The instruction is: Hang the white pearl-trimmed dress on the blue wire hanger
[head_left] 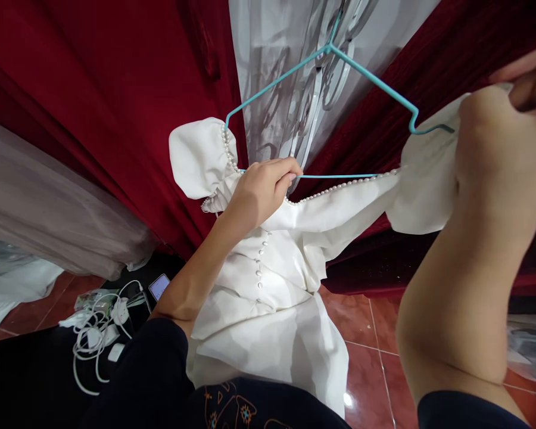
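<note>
A white dress (272, 322) with pearl trim along its neckline and a row of covered buttons hangs on a light blue clothes hanger (371, 72). My left hand (268, 182) is closed at the neckline, its fingers curled over the hanger's lower bar. On the left, a puffed sleeve (196, 156) hangs below the hanger's shoulder. My right hand (518, 113), partly cut off by the right edge, is closed at the other puffed sleeve (429, 185), which is drawn out sideways. The hanger's right tip goes into that sleeve; my right fingertips are mostly hidden.
Red curtains (116, 89) hang behind, with a white ornate metal frame (312, 113) between them. At lower left, tangled white cables (92, 339) and a phone (159, 286) lie on a black surface. The floor has red tiles (361, 357). Pale sheer fabric (49, 196) hangs at left.
</note>
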### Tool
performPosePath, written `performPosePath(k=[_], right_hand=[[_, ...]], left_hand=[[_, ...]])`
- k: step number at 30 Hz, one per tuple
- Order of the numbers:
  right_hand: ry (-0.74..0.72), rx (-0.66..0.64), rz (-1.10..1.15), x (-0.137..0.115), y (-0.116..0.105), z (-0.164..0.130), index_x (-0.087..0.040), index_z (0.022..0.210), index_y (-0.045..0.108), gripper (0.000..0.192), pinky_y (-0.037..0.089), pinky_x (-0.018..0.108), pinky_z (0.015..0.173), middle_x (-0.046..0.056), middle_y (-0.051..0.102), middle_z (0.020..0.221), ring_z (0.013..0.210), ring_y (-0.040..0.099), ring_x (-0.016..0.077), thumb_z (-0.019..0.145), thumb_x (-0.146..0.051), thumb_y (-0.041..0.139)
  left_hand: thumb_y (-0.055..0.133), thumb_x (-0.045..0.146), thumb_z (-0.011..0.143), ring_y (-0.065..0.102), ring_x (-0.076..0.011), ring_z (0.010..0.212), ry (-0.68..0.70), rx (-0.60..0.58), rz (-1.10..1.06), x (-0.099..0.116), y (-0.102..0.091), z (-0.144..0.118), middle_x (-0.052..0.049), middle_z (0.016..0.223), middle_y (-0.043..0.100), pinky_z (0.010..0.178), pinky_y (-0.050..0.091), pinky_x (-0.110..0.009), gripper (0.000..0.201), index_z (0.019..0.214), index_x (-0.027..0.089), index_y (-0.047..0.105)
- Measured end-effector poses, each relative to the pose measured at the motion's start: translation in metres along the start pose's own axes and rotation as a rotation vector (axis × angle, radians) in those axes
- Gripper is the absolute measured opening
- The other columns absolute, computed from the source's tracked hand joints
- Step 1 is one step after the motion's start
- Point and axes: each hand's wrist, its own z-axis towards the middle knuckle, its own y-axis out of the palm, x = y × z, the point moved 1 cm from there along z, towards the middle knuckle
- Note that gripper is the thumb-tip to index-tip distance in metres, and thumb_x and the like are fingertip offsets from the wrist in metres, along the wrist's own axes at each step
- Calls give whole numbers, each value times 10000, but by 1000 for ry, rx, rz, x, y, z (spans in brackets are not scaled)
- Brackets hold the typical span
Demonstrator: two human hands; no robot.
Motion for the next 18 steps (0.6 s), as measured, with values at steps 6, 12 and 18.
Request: performPosePath(k=[6, 12, 18], right_hand=[[-44, -278, 18, -36, 15, -4, -114, 1049, 754, 235, 361, 378, 639, 18, 784, 1036, 810, 713, 93, 949, -313, 681], [-119, -239, 386, -54, 8, -47, -200, 1125, 745, 223, 520, 338, 759, 10, 747, 974, 926, 784, 135, 962, -106, 626], [-414, -32, 86, -15, 10, -72, -192, 1273, 718, 468, 510, 503, 1044, 86, 729, 1223, 1180, 685, 269, 830, -273, 847]], left_hand=[[525, 74, 1061, 715, -203, 914, 15, 11, 102, -2, -3, -2, -16, 954, 768, 861, 510, -361, 234, 1034, 216, 709], [520, 59, 1073, 708, -221, 960, 15, 39, 188, -2, -6, -5, -16, 992, 768, 949, 458, -397, 228, 1024, 203, 690], [517, 90, 1085, 711, -231, 955, 13, 50, 176, 2, -2, -6, -7, 959, 755, 979, 482, -407, 215, 1018, 214, 679]])
